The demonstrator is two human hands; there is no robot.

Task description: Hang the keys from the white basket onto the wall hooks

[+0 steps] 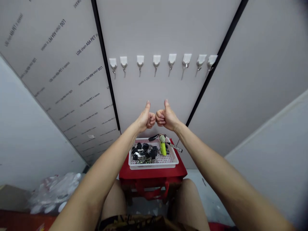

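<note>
My left hand (147, 118) and my right hand (166, 117) are held out in front of me, side by side, knuckles nearly touching. Both are closed in fists with the thumbs pointing up, and nothing is in them. They hang above a white perforated tray (173, 159) that holds several black key fobs (145, 150), metal rings and a yellow-green item (163, 148). The tray rests on a red-covered stool (152, 175) between my knees. A row of several white adhesive hooks (156, 61) is fixed to the grey wall above my hands, all bare.
Black vertical strips (106, 64) divide the grey wall panels. A crumpled clear plastic bag (54, 191) lies on the floor at the lower left. A strap with a tag (175, 146) hangs over the tray's right edge.
</note>
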